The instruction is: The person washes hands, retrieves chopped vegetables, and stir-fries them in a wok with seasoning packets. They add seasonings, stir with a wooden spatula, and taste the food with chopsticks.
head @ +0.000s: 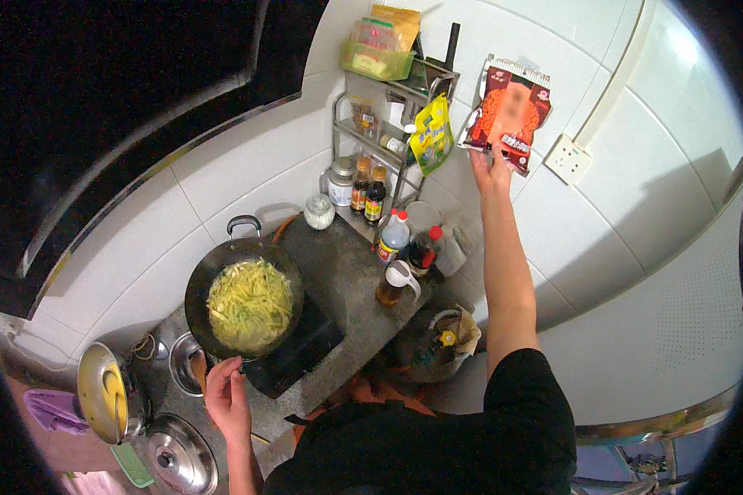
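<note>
My right hand is raised beside the tiled wall, gripping the lower edge of a dark red and orange printed food packet. A clear hook patch shows just above the packet's top; whether the packet hangs from it I cannot tell. My left hand has curled fingers at the near rim of a black wok, and it is unclear whether they hold anything. Pale yellow-green shredded vegetables fill the wok, which sits over the dark stove. Close to my left hand lies a wooden spatula, partly hidden.
A metal rack holds seasonings, with a yellow pouch hanging off its side. Bottles and an oil jug line the counter edge. At left are a pot of yellow liquid, a steel bowl and a lid.
</note>
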Demonstrator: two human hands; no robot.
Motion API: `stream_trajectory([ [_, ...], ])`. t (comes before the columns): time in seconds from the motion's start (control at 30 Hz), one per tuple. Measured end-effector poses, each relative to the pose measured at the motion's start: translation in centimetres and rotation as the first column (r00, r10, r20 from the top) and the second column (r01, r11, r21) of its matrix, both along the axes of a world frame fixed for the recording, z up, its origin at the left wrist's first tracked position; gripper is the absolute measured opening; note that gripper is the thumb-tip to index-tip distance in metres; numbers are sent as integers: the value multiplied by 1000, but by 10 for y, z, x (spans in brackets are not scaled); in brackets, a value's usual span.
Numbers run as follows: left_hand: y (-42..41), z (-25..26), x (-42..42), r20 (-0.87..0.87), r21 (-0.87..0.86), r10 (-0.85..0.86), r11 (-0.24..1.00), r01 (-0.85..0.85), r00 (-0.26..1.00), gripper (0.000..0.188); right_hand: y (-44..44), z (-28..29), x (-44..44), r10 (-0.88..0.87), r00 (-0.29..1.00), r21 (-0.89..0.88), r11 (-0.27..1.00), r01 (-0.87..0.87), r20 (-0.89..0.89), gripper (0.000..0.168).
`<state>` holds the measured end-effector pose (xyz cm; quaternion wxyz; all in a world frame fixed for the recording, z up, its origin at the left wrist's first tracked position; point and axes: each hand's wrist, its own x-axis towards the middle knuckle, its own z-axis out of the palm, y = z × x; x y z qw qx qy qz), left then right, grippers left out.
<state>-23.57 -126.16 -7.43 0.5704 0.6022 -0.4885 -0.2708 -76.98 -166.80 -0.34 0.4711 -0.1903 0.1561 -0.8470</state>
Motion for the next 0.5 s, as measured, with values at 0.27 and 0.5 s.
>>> stream_trajectory([
  [0.27,1,-2,-5,-48,13,-18,1000,19,999,16,5,16,-6,-22,1000,71,997,21,2,43],
  [0.5,7,-5,-1,-41,16,-27,999,28,999,16,11,15,-6,5,1000,86,996,-4,-18,44],
])
